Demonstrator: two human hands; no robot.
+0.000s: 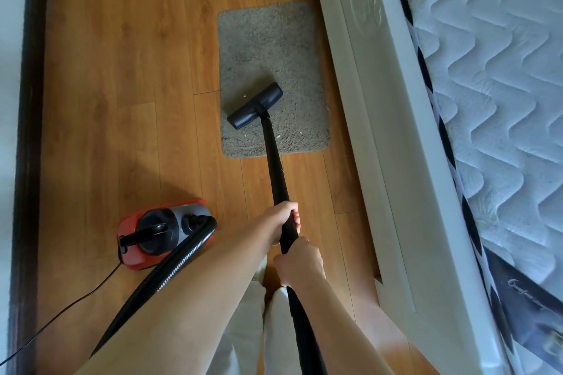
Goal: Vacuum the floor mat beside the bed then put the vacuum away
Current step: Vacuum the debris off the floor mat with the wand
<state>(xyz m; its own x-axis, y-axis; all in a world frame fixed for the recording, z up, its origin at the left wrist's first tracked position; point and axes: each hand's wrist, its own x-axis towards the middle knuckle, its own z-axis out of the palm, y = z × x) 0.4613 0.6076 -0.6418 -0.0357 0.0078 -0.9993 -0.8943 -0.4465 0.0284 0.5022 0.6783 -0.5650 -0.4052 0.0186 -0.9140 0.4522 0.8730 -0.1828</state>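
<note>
Mid-vacuuming — mat pass under way, putting away not yet begun.

Left hand (281, 219) and right hand (300, 262) both wrapped tight round the rigid black wand (275, 167), left grip further down the tube. Flat black floor head (255, 106) angled on the near half of the shaggy grey-beige mat (268, 46), at 12 o'clock beside the white bed frame (365, 106). Pale crumbs scattered near the head — next, probably short strokes over them. Red canister (161, 233) with ribbed hose (179, 262) at 9 o'clock on smooth wooden floor (122, 85).
</note>
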